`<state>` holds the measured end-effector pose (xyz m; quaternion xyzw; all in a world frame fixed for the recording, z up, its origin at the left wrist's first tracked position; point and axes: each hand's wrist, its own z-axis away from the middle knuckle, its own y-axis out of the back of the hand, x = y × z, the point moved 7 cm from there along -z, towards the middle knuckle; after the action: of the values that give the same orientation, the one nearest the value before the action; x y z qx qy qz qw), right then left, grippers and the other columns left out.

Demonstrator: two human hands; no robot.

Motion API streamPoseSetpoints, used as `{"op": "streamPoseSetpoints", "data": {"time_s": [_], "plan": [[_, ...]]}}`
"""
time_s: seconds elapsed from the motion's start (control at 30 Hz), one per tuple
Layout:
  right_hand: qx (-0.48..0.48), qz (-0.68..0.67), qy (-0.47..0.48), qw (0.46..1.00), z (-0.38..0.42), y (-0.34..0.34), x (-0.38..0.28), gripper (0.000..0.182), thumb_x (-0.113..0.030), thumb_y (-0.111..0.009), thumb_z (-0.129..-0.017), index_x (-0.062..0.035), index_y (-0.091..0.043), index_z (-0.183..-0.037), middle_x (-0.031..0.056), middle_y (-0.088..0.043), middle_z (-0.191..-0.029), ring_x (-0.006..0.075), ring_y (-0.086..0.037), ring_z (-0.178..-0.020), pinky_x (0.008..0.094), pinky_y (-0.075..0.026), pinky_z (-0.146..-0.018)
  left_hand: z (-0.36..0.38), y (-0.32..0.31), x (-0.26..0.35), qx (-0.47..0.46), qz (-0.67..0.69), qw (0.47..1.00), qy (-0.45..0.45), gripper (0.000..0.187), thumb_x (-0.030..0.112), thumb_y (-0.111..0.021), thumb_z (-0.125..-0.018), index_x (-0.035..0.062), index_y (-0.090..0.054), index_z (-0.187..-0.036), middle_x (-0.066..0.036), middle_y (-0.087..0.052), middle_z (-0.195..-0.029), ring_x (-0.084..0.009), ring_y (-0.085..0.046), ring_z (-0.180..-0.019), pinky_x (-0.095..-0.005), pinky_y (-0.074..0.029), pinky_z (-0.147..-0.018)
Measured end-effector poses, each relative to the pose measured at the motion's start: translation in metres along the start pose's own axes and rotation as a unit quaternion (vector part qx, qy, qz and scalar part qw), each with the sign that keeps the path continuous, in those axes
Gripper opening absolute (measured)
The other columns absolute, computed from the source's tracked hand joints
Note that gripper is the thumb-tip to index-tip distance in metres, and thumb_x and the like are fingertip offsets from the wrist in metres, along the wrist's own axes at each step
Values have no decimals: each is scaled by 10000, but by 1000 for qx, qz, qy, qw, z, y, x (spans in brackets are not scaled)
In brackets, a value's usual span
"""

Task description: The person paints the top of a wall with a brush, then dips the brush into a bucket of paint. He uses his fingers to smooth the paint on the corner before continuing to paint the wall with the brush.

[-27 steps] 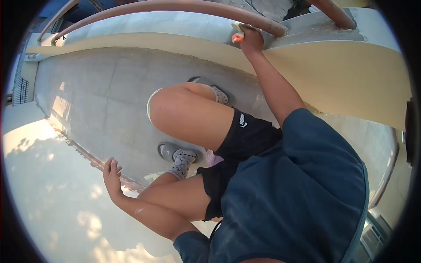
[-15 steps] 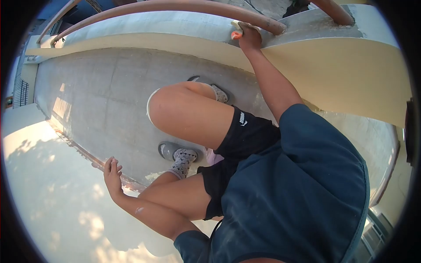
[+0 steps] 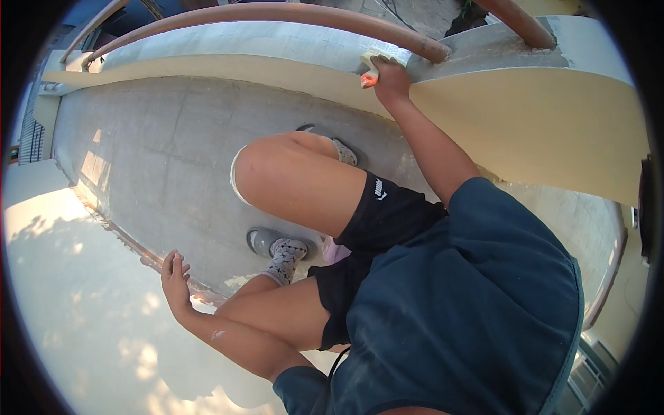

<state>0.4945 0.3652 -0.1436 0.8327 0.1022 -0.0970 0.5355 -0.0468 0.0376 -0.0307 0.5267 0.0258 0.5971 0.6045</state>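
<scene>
My right hand (image 3: 391, 77) is closed around a small pale tool with an orange end (image 3: 369, 81). Its kind I cannot make out, because the fingers cover part of it. That hand is at the inner edge of the low wall's top (image 3: 297, 43), beneath the brown rail (image 3: 325, 14). My left hand (image 3: 176, 282) holds nothing, its fingers loosely bent and apart, beside my lower leg and over the pale sunlit surface (image 3: 90, 304).
The curved cream wall face (image 3: 526, 124) runs along my right side. A brown post (image 3: 522, 24) rises from its grey top. My feet, in grey slippers (image 3: 261, 241), stand on the concrete floor (image 3: 152, 138). Something pink (image 3: 335, 250) shows between my legs.
My right hand has come slightly down and left with the tool, from the wall top to its inner edge. The left hand has barely shifted.
</scene>
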Motion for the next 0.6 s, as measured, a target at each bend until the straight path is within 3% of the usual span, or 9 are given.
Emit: {"op": "streamPoseSetpoints", "data": {"time_s": [0.1, 0.23, 0.37, 0.47, 0.53, 0.6], "plan": [[14, -95, 12, 995, 0, 15, -8, 247, -99, -558, -807, -132, -671, -1024, 84, -670, -1008, 294, -612, -971, 419, -480, -846, -2, 2, -5, 4, -6, 1000, 9, 532, 409, -575, -910, 70, -504, -1313, -128, -586, -1188, -221, -590, -979, -347, -442, -846], [31, -93, -26, 995, -26, 4, 0, 243, -58, -548, -787, -115, -660, -994, 92, -665, -981, 311, -614, -946, 423, -490, -819, -1, -2, 1, 5, -12, 1000, 6, 499, 398, -566, -912, 67, -531, -1284, -106, -587, -1156, -213, -585, -955, -330, -438, -834], [-79, -9, 20, 997, -4, -7, -14, 342, -84, -594, -787, -153, -645, -1118, 127, -656, -1049, 318, -622, -964, 420, -500, -814, 5, -3, 5, 14, -6, 1000, -4, 492, 397, -561, -908, 57, -551, -1263, -105, -586, -1151, -213, -581, -970, -330, -436, -847], [-78, -76, 37, 993, 12, 11, -26, 358, -65, -616, -764, -147, -647, -1111, 127, -655, -1054, 312, -625, -958, 416, -505, -805, 6, -1, 3, 18, -8, 1000, -1, 484, 388, -561, -906, 64, -553, -1265, -112, -584, -1170, -206, -585, -972, -325, -436, -854], [-49, -89, 39, 994, 1, 9, -26, 364, -66, -630, -753, -137, -646, -1110, 123, -656, -1058, 308, -625, -967, 411, -503, -811, 3, 3, 1, 13, -23, 1000, 2, 482, 386, -556, -908, 60, -554, -1263, -110, -589, -1163, -207, -589, -963, -320, -437, -848], [45, -75, 48, 995, -18, 7, -25, 265, -99, -586, -785, -118, -655, -1040, 110, -657, -1023, 307, -609, -974, 413, -480, -855, 4, 0, 3, 10, -25, 1000, -1, 478, 384, -553, -909, 61, -555, -1262, -112, -592, -1154, -209, -590, -960, -320, -439, -844]]}}
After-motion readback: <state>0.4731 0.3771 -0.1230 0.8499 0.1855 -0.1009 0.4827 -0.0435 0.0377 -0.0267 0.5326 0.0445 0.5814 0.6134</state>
